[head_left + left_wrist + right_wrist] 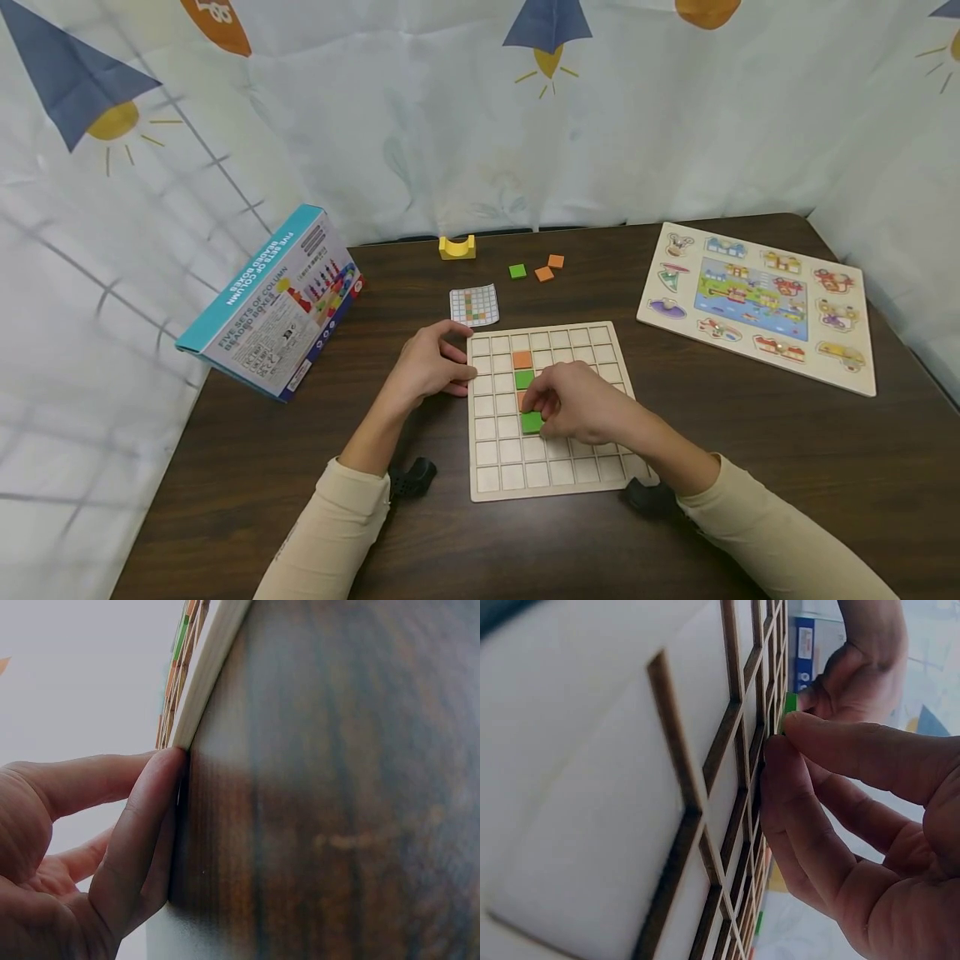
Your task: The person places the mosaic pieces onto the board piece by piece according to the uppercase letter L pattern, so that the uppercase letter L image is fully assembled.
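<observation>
A wooden grid board (502, 477) lies in the middle of the table. Its left edge is between the thumb and fingertips of my left hand (435, 364), seen close up in the left wrist view. Over the board, my right hand (581, 406) pinches a green square tile (532, 422) at the lower end of a column of tiles. Above it in that column sit an orange tile (522, 360) and another green tile (524, 379); a further orange tile is partly hidden by my right fingers. Beyond the board's upper left corner is a small pattern card (474, 306).
Behind the board lie a loose green tile (517, 271), two orange tiles (544, 273) and a yellow notched block (457, 248). A blue and white box (277, 304) stands at the left. The picture puzzle board (757, 304) rests at the right. A curtain (465, 125) hangs behind the table.
</observation>
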A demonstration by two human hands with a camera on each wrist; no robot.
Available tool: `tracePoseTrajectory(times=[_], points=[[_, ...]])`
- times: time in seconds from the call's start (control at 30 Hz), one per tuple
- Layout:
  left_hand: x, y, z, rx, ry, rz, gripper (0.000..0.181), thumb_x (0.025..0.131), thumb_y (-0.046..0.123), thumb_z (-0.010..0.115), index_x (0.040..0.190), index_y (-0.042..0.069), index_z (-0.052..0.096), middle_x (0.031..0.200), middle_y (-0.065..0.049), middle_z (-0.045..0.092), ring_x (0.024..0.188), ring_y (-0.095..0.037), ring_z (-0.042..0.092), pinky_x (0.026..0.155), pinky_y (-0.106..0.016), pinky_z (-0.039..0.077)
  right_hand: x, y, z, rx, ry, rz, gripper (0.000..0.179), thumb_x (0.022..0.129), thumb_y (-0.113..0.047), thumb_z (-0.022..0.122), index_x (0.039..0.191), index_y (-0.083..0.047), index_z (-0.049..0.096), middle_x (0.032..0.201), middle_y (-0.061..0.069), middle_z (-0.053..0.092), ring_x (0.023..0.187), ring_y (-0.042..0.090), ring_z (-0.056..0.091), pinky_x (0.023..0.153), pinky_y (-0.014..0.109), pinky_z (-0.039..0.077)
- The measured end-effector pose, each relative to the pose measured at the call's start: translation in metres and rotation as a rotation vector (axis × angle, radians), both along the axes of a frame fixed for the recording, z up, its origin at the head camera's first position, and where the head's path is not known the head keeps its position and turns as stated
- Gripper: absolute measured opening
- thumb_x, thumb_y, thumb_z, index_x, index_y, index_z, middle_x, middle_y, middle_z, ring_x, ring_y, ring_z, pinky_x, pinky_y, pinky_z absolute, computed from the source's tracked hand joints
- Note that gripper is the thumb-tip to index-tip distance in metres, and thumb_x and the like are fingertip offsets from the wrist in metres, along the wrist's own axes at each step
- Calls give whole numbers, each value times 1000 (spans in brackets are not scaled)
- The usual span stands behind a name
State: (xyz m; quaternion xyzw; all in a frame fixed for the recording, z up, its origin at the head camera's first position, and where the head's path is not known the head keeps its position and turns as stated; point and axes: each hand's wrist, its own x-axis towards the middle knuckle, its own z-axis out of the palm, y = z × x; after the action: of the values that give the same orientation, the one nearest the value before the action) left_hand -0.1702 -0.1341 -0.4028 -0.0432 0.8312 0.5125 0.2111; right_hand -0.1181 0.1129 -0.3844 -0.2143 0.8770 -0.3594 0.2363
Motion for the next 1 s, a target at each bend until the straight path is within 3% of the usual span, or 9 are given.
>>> tracePoseTrajectory(times=[1.0], points=[[2, 0, 0, 4, 18, -4, 60, 84, -3, 82, 138, 13, 60, 101, -17, 67, 67, -20, 73, 60, -38, 67, 1, -1, 1, 7, -22, -14, 26, 75, 6, 85, 95, -9, 78, 80, -2, 67, 76, 13, 60, 69, 26, 54]])
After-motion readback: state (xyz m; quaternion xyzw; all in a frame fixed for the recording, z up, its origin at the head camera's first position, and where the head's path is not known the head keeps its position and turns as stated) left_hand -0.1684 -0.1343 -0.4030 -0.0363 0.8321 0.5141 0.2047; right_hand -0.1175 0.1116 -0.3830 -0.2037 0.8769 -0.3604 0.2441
